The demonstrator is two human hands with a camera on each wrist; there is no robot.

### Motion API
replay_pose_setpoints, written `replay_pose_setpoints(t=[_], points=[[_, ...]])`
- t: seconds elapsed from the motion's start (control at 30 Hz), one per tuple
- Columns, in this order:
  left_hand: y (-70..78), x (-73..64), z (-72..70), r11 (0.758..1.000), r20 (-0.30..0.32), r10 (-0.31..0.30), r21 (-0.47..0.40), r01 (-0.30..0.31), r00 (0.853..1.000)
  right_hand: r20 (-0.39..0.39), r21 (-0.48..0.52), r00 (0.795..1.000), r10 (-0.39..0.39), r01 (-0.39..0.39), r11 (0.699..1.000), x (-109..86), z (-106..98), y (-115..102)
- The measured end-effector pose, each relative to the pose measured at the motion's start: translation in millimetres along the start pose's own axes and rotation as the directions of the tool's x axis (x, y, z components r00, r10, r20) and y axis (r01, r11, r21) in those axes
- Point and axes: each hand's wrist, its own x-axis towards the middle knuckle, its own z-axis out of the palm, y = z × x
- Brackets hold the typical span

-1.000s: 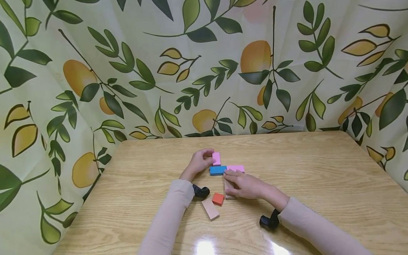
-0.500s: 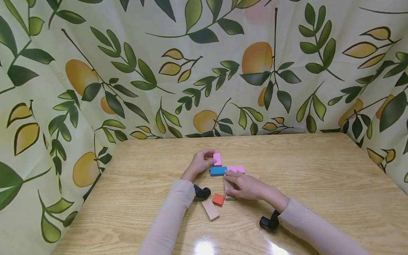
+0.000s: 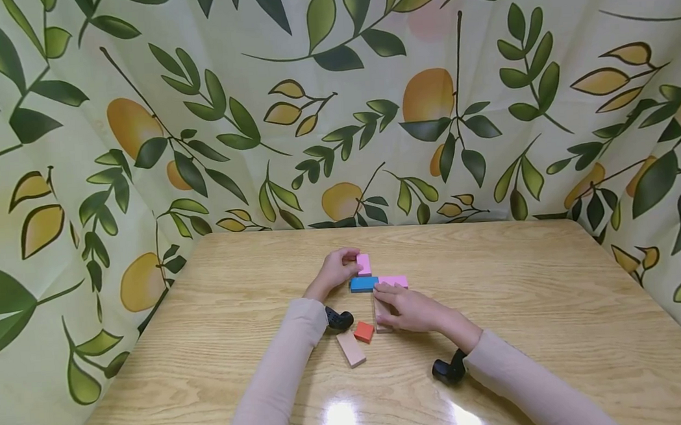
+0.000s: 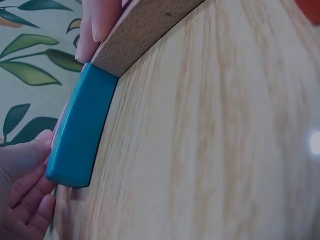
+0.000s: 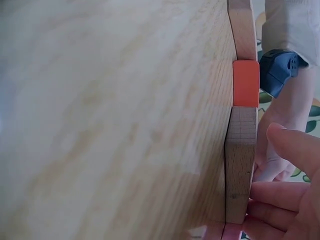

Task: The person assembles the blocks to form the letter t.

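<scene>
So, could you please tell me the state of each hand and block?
Left hand: holding the far pink block
Right hand: resting on the covered wooden block
Far pink block: held
Near pink block: flat, partly covered
Blue block: flat
Covered wooden block: flat
Orange block: flat, untouched
Loose wooden block: flat, angled, untouched

Left hand (image 3: 333, 270), fingers (image 4: 39, 212) curled, seemingly pinching; right hand (image 3: 411, 307) outstretched.

In the head view, your right hand (image 3: 409, 308) hid part of the long wooden block (image 3: 381, 307), your left hand (image 3: 335, 270) covered an edge of the farther pink block (image 3: 364, 264), and the bottom border cropped your sleeves (image 3: 286, 378).
</scene>
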Motion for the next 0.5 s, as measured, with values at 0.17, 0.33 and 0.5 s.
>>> replay_pose_setpoints(t=[0.17, 0.33, 0.5], points=[[2.3, 0.3, 0.6, 1.0, 0.003, 0.001, 0.009, -0.001, 1.0, -0.007, -0.019, 1.0, -0.021, 0.021, 1.0, -0.6, -1.8, -0.1], [4.2, -1.0, 0.7, 1.0, 0.01, 0.0, 0.003, 0.0, 1.0, -0.006, -0.034, 1.0, -0.031, 0.031, 0.999, -0.5, -1.7, 0.0], [4.4, -1.7, 1.2, 1.0, 0.006, 0.01, 0.009, -0.01, 1.0, -0.009, -0.041, 0.999, -0.036, 0.036, 0.999, -0.5, -1.5, 0.1]])
